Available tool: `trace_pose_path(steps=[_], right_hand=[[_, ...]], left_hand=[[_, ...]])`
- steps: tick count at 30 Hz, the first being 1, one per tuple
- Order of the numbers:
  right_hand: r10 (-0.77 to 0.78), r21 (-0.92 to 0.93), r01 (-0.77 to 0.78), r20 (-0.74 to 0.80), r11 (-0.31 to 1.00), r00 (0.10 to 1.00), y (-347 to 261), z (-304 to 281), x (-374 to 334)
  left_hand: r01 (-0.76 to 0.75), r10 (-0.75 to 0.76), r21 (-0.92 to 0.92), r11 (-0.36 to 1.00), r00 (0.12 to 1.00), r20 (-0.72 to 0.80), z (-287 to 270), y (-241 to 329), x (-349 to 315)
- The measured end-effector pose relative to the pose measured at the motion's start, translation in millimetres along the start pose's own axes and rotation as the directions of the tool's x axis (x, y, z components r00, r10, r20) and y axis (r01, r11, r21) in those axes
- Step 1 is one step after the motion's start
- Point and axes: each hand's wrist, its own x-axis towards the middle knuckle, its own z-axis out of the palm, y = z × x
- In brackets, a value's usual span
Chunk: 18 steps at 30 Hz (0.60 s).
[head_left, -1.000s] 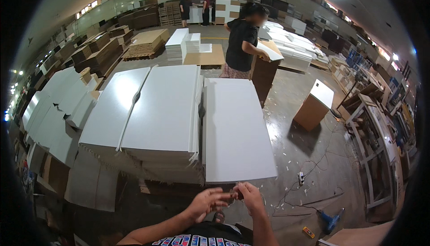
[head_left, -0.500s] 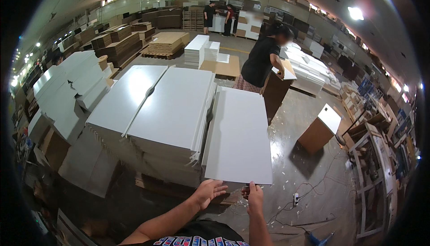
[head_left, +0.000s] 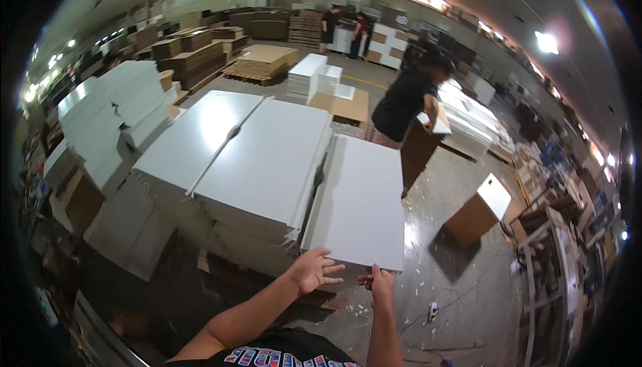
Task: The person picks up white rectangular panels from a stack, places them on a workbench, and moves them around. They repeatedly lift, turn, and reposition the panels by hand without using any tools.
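Observation:
A smooth white panel (head_left: 361, 200) lies flat on top of a stack in front of me, its near edge toward my body. My left hand (head_left: 313, 272) is at the near left corner of this panel, palm turned partly up and fingers spread, holding nothing. At the near right corner my right hand (head_left: 380, 283) pinches the panel's edge, thumb on top and curled fingers below. The lower layers of that stack are mostly hidden by the panel and my hands.
Close on the left stand tall stacks of white panels (head_left: 261, 166). A co-worker (head_left: 408, 103) bends over a brown cabinet (head_left: 420, 150) beyond. On the floor at right are a white-topped brown box (head_left: 473, 213), a power strip (head_left: 432, 311) with cables, and a wooden frame (head_left: 545, 280).
The view has turned slightly, shifting the far scene rightward. My left hand has moved up closer to the panel's corner, its fingers spread wider. The right hand stays at the edge.

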Motion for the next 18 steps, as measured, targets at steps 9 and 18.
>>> trace_pose_path(steps=[9, 18], right_hand=[[-0.141, -0.164, 0.129, -0.061, 0.978, 0.988, 28, -3, 30], [-0.089, -0.697, 0.232, 0.236, 0.678, 0.968, 60, 145, -83]], left_hand=[[0.065, -0.068, 0.049, 0.997, 0.996, 0.063, -24, 8, 20], [-0.019, -0.171, 0.590, 0.807, 0.949, 0.263, -155, 26, -163]])
